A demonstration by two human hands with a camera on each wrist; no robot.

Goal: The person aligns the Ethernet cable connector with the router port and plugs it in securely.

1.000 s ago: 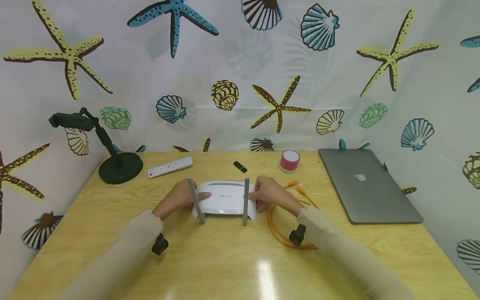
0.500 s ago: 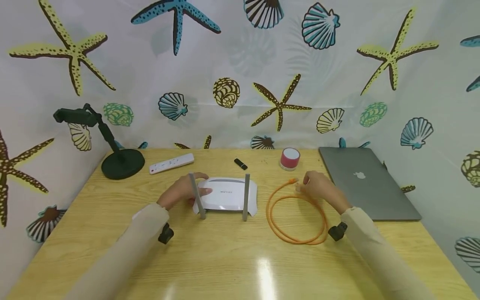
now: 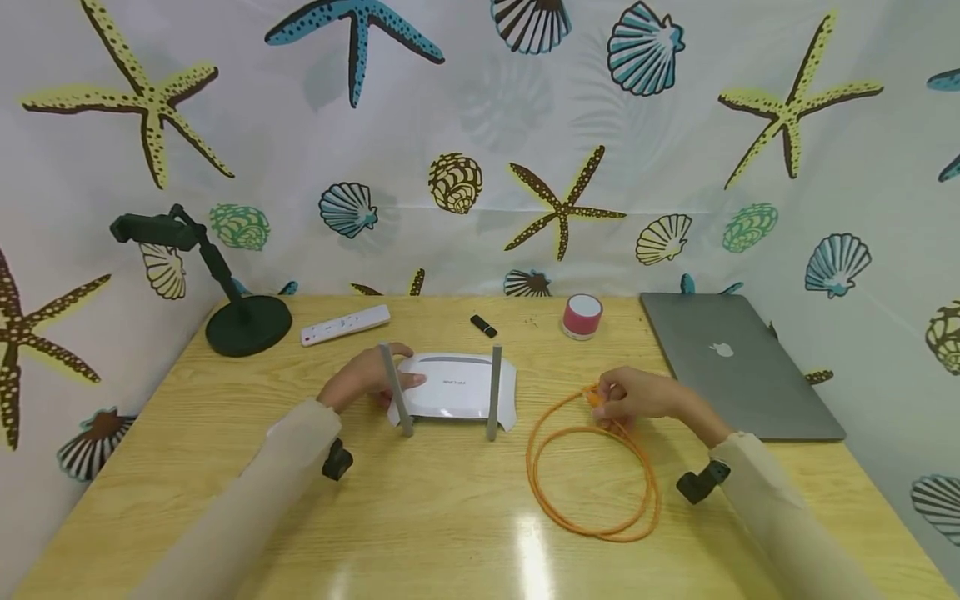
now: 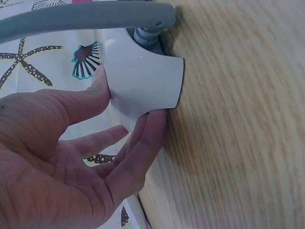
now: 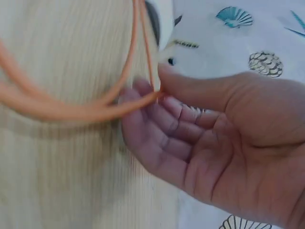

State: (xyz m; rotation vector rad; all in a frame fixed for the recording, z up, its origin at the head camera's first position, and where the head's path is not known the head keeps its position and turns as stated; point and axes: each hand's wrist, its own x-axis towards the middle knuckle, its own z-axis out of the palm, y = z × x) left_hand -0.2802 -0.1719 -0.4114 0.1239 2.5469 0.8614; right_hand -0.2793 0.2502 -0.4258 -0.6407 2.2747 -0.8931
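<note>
A white router (image 3: 453, 392) with two grey antennas (image 3: 495, 392) lies in the middle of the table. My left hand (image 3: 372, 372) holds its left end, thumb on top and fingers curled underneath. The left wrist view shows a router corner (image 4: 145, 78) between thumb and fingers. To the right, my right hand (image 3: 637, 396) pinches an orange network cable (image 3: 595, 398) near its plug end. Loops of this cable (image 5: 81, 112) hang blurred from the thumb and fingertips in the right wrist view. The cable's coil spreads over the table below that hand.
A closed laptop (image 3: 738, 367) lies at the right. Along the back are a black desk lamp (image 3: 247, 325), a white power strip (image 3: 345, 325), a black USB stick (image 3: 483, 326) and a small pink-and-white round speaker (image 3: 582, 317). A patterned cloth hangs behind.
My right hand has left the router's right end, moved right to the orange cable's ends and taken hold. The cable has shifted toward me. My left hand stays on the router.
</note>
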